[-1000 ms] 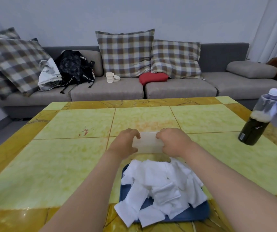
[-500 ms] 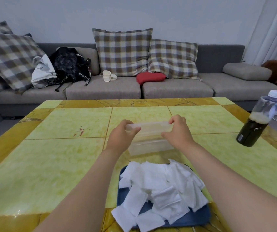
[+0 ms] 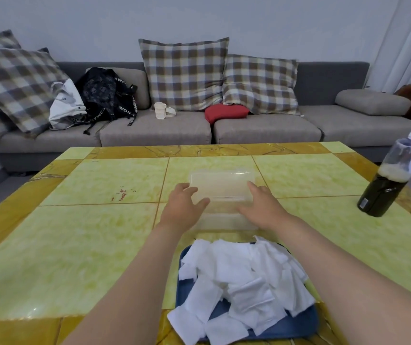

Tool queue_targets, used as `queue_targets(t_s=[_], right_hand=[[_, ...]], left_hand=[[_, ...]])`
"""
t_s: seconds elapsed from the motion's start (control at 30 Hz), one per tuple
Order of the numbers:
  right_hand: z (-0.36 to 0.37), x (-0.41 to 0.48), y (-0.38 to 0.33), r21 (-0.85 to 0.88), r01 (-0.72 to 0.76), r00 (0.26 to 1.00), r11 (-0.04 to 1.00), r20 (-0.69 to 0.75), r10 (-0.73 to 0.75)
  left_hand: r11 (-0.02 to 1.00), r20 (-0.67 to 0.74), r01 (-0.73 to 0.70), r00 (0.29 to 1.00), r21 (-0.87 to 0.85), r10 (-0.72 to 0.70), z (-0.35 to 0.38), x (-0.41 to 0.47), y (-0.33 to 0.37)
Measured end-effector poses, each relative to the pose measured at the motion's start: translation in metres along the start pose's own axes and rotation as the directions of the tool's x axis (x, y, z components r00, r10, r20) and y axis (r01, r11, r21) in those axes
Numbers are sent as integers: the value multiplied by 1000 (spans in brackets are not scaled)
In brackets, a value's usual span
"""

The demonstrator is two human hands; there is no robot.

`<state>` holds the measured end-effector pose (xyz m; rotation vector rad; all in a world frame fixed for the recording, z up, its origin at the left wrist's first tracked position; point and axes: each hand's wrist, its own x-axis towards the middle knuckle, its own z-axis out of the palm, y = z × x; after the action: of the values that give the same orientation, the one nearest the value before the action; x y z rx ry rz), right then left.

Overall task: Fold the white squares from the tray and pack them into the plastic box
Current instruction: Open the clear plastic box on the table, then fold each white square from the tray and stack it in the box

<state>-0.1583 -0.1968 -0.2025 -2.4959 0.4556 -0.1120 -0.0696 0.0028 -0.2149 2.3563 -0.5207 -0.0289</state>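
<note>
Packing hasn't begun, I judge: spread fingers (image 3: 200,201) rest on the clear plastic box (image 3: 220,189), white squares (image 3: 241,282) unfolded on blue tray (image 3: 306,324).

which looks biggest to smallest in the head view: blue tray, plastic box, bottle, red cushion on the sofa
1. blue tray, nearest the camera, which inflates it
2. plastic box, lid open
3. bottle and red cushion: too alike in apparent size to rank, and the cushion is much farther away
</note>
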Motion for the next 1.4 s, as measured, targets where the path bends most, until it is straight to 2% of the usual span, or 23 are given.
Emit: queue_targets(t_s=[0.07,0.17,0.27,0.37,0.43,0.5,0.6,0.77,0.87,0.93,1.03,1.1,1.23,1.3,1.4], right_hand=[[-3,-3,0,40,-21,999,999,50,19],[-8,-4,6,77,4,992,997,127,-13],[-13,-3,14,9,25,964,1000,265,-26],[-16,-3,18,-42,47,948,998,315,-31],[-15,-1,19,-56,58,949,997,314,-37],[-15,0,18,-53,55,948,997,317,-35],[-15,-4,14,-64,80,959,995,279,-59],[-27,-21,-1,-67,167,986,984,41,-164],[-37,-34,-13,-114,282,954,953,-68,-291],[-41,-45,-24,-102,316,946,943,-37,-321],[-39,-58,-39,-82,332,939,940,127,-320],[-36,-65,-44,-112,334,924,936,233,-302],[-25,-72,-43,-171,284,880,943,437,-186],[-22,-71,-40,-135,272,876,953,444,-187],[-27,-63,-36,40,216,918,976,333,-217]], left_hand=[[998,117,-15,993,54,9,-2,-6,-1],[982,178,-43,984,184,10,-6,-11,-4],[949,186,-76,982,306,19,-8,-13,-5],[924,146,-174,981,340,131,-9,-14,-5],[919,183,-224,968,326,171,-9,-14,-4],[926,229,-216,962,310,147,-8,-15,-4],[930,211,-215,965,297,156,-9,-20,-4],[945,109,-238,970,224,219,-18,-30,5],[924,56,-304,952,232,300,-25,-39,15],[922,31,-326,944,208,327,-28,-47,23],[947,40,-300,954,112,297,-32,-59,34],[967,106,-254,963,30,249,-32,-64,38],[976,283,-216,937,15,203,-28,-67,38],[986,311,-165,937,-5,158,-25,-67,37],[991,336,-38,939,-130,80,-25,-66,38]])
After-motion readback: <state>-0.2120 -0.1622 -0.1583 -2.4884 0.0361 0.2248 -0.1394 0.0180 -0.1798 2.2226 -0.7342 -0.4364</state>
